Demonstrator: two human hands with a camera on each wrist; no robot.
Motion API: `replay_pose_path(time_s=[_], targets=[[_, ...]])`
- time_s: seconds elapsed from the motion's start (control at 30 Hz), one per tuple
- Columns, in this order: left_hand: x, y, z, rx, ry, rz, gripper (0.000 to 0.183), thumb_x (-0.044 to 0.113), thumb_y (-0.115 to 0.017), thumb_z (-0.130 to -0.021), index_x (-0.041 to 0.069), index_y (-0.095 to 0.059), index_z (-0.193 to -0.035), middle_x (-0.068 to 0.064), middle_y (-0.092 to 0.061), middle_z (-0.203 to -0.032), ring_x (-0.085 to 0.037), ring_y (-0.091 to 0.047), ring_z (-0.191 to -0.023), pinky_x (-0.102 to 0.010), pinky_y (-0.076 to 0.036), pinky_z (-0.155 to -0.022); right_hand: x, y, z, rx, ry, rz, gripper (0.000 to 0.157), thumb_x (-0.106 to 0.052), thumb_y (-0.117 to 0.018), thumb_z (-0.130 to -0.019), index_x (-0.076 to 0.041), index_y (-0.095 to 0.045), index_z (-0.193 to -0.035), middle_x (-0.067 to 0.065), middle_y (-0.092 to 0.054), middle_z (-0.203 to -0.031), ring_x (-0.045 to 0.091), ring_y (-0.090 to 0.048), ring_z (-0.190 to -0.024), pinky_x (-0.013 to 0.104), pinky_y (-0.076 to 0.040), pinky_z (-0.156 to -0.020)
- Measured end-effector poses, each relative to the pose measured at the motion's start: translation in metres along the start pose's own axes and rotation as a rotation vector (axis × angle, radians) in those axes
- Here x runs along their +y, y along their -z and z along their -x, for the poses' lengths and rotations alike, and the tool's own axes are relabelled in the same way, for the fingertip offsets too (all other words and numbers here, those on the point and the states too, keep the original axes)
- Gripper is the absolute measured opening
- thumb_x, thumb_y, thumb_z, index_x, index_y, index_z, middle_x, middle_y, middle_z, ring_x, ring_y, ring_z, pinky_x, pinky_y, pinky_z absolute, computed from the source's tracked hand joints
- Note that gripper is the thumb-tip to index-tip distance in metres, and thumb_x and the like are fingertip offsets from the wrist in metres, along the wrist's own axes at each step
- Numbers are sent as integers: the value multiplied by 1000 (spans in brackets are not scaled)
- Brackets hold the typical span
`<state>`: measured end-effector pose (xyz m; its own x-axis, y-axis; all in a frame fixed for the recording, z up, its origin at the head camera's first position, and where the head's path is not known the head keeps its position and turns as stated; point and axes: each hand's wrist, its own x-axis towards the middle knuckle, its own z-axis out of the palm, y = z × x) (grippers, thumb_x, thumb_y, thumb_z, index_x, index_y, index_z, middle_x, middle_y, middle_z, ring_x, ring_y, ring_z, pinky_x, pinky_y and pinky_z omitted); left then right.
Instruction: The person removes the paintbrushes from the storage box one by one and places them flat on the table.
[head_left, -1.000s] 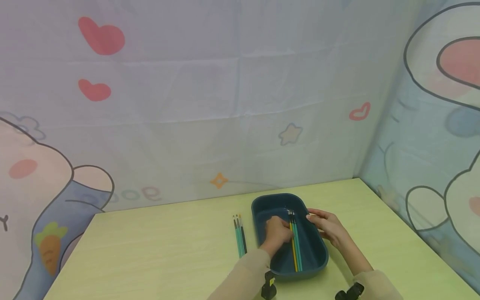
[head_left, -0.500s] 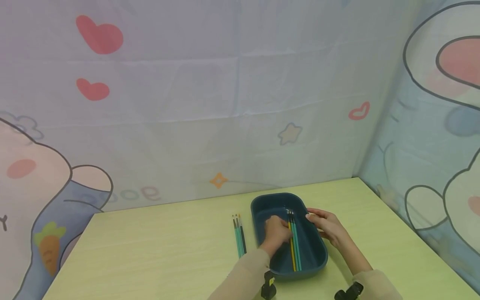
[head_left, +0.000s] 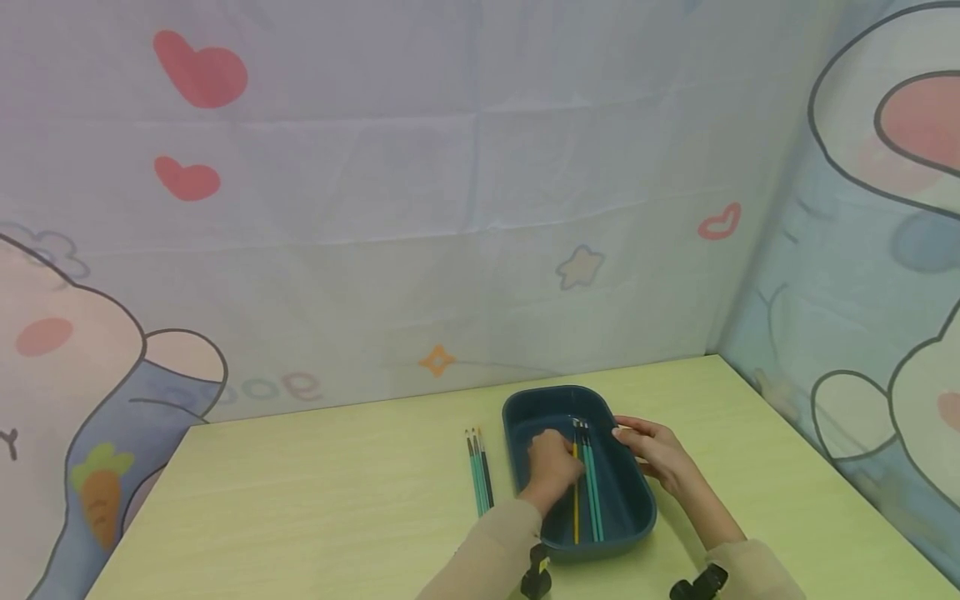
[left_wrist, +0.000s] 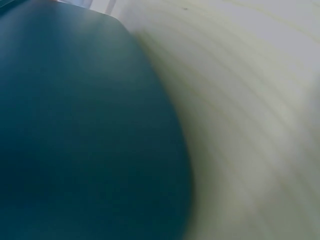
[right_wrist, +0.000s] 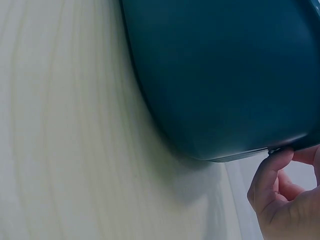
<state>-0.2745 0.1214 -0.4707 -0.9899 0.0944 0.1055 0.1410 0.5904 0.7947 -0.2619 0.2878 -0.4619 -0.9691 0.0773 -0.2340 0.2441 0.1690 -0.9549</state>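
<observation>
A dark blue rectangular tray [head_left: 628,508] sits on the table. My left hand [head_left: 551,468] reaches down inside it, fingers curled, pinching a yellow paintbrush [head_left: 576,518]. Beside that brush, a small gap to the right, lie two teal paintbrushes [head_left: 596,500], side by side with their tips pointing away. My right hand [head_left: 660,454] grips the tray's right rim, thumb over the edge and fingers outside. The right wrist view shows the thumb and fingers of that hand [right_wrist: 287,200] at the rim. In the left wrist view the tray's outer wall [left_wrist: 95,125] blocks sight of the left hand.
Left of the tray, on the pale yellow-green table [head_left: 315,492], lie three more paintbrushes [head_left: 477,471], partly covered by the left sleeve [head_left: 487,546]. A printed cloth backdrop [head_left: 375,208] stands behind the table and along its right side.
The yellow paintbrush has shifted left, away from the two teal ones, and a gap has opened between them. My left hand has moved slightly left with it; my right hand stays put.
</observation>
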Motion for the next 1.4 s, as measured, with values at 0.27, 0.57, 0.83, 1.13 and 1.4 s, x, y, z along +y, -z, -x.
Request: replay_pose_path(time_s=[0.27, 0.57, 0.83, 1.13, 1.4], targets=[[4, 7, 1, -4, 9, 40, 41, -4, -62, -61, 15, -34, -39, 8, -28, -35, -4, -18, -28, -17, -10, -30, 0, -1, -1, -4, -1, 6, 54, -31, -56, -88, -6, -42, -133, 19, -51, -127, 11, -62, -92, 26, -54, -71], [6, 7, -1, 5, 77, 73, 11, -1, -67, -64, 4, -65, -54, 1, -53, -42, -6, -38, -33, -16, -29, -31, 0, -1, -1, 4, -9, -7, 53, -30, -56, -87, -6, -43, -133, 17, -53, -125, 9, -62, -89, 26, -54, -69], [4, 6, -2, 6, 114, 136, 18, 1, -69, -67, -4, -71, -83, -12, -69, -71, -11, -58, -41, -22, -50, -40, 1, -1, -2, -4, -7, -8, 53, -29, -57, -87, -6, -43, -133, 15, -56, -122, 10, -63, -88, 27, -55, -70], [4, 4, -5, 5, 168, 210, 23, 4, -70, -68, -3, -70, -90, -13, -69, -81, -12, -62, -49, -23, -53, -43, 1, 1, -2, -11, -4, -4, 55, -30, -56, -87, -5, -41, -134, 17, -55, -124, 11, -62, -92, 28, -54, -72], [6, 7, -3, 18, 151, 252, 23, 4, -71, -68, -3, -70, -90, -14, -70, -80, -13, -63, -51, -23, -53, -43, -1, 0, -1, -1, -11, -8, 55, -30, -57, -87, -5, -41, -134, 15, -56, -122, 10, -62, -89, 27, -54, -69]])
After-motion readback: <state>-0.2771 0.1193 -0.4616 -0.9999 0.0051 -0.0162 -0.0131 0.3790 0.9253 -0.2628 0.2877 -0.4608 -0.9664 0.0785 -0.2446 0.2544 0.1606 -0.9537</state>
